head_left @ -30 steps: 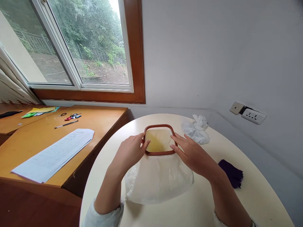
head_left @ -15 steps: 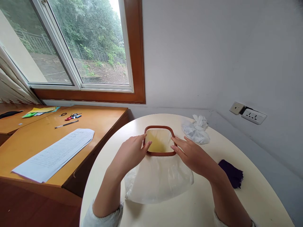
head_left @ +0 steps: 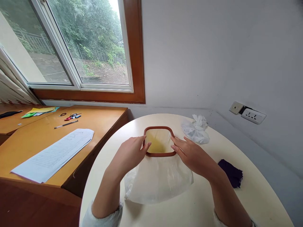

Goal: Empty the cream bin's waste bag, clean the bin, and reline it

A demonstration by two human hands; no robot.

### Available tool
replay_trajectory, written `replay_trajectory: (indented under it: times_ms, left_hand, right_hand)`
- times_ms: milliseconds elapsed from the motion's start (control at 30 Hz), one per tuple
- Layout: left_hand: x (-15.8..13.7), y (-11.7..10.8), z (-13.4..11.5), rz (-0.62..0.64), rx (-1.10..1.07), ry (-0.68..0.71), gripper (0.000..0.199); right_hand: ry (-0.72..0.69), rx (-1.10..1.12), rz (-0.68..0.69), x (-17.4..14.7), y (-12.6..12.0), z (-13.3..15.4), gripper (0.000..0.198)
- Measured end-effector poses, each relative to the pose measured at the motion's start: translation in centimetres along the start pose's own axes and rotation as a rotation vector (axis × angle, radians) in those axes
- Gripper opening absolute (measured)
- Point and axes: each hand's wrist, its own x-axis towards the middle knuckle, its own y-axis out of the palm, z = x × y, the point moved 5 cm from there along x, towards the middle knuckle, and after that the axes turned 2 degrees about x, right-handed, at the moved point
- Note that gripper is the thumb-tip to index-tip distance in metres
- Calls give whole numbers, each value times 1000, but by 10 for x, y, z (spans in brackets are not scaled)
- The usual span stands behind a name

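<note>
A brown rounded-rectangular ring (head_left: 160, 154) forms the rim of what looks like a small bin, yellowish inside. A translucent plastic bag (head_left: 159, 183) hangs over its outside and spreads towards me. My left hand (head_left: 133, 151) holds the ring's left side between thumb and fingers. On the opposite side, my right hand (head_left: 188, 153) grips the ring the same way, with its fingertips over the edge. The bag covers the bin's outer wall, so its body is mostly hidden.
The round cream table (head_left: 106, 179) carries a knotted white plastic bag (head_left: 196, 130) at the back right and a dark purple cloth (head_left: 231, 173) at the right. An orange-brown desk (head_left: 106, 118) to the left holds papers (head_left: 55, 154), a pen (head_left: 66, 124) and keys (head_left: 73, 116).
</note>
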Motion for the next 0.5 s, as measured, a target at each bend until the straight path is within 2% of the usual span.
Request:
replay_trajectory:
  times_ms: [200, 500]
  left_hand:
    - [0, 2, 3, 16, -14, -7, 32]
    - [4, 4, 0, 25, -94, 72, 27]
  right_hand:
    - [-12, 6, -27, 2, 1, -1, 46]
    - [17, 75, 23, 1, -2, 0, 48]
